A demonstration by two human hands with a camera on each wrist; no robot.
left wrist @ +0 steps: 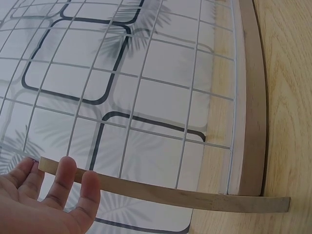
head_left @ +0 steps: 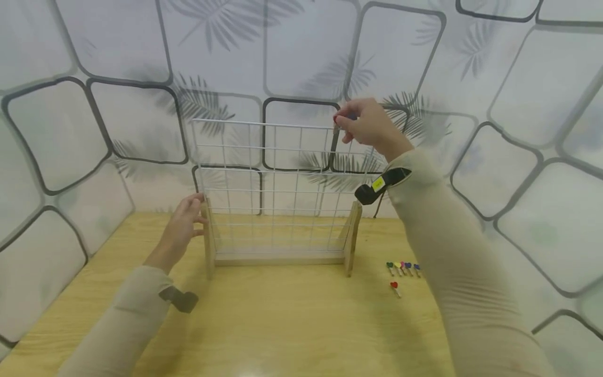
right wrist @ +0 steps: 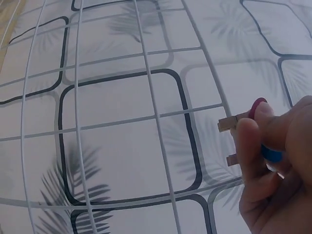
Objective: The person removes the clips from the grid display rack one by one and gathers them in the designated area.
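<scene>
A white wire grid rack stands upright in a wooden base on the table. My left hand touches the top of its left wooden post, fingertips against the edge. At the grid's upper right corner, my right hand pinches a small wooden clothespin with a red top, its tip at the outer wire. Just beside it is a second clothespin, partly hidden by my fingers. A blue top shows between the fingers; whether the wire is inside the held clothespin's tip, I cannot tell.
Several clothespins with coloured heart tops lie in a row on the table at the right. One with a red heart lies in front of them. A patterned wall covering stands behind the rack.
</scene>
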